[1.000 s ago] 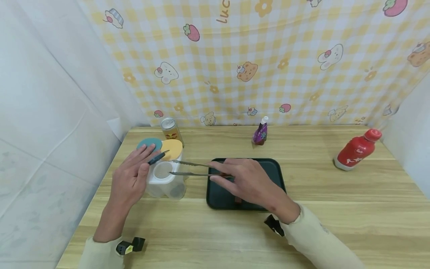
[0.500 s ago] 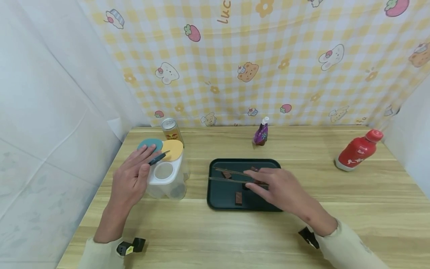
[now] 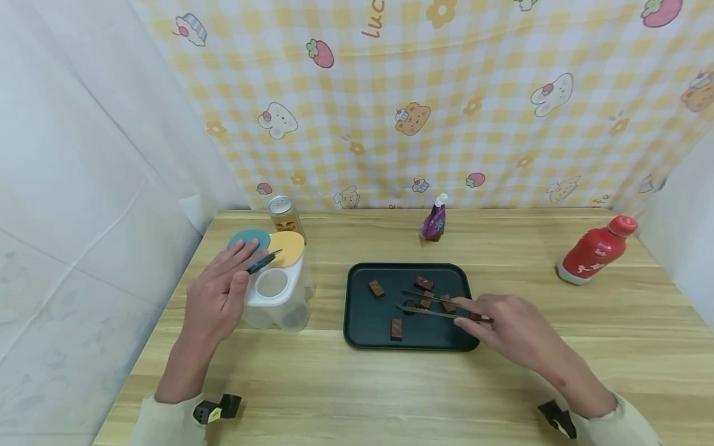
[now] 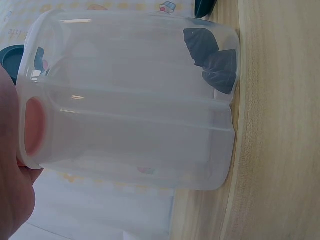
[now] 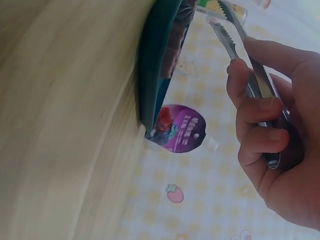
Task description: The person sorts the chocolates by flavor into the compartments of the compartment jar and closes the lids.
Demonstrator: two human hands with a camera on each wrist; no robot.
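Note:
My right hand [image 3: 510,328] grips metal tongs [image 3: 437,297], also in the right wrist view. Their parted tips point left over the dark green tray [image 3: 357,331], close to a dark round piece [image 3: 409,307]. Several brown chocolate pieces [image 3: 396,329] lie around it. My left hand [image 3: 214,297] rests on the divided clear container [image 3: 292,317], its fingers flat across the teal lid [image 3: 251,238]. A raised dark lid [image 3: 262,262] stands by the thumb, beside an uncovered round opening. In the left wrist view, dark pieces [image 4: 220,70] sit at the container's bottom.
A drink can [image 3: 284,214] stands behind the container's yellow lid [image 3: 287,248]. Behind the tray is a purple pouch [image 3: 433,222] with a white cap. A red bottle [image 3: 594,251] stands at the right. A checked curtain [image 3: 362,124] hangs behind the wooden table [image 3: 334,390].
My right hand has moved right with the tongs, from above the container's opening to over the tray, uncovering the chocolate pieces. My left hand has stayed in place.

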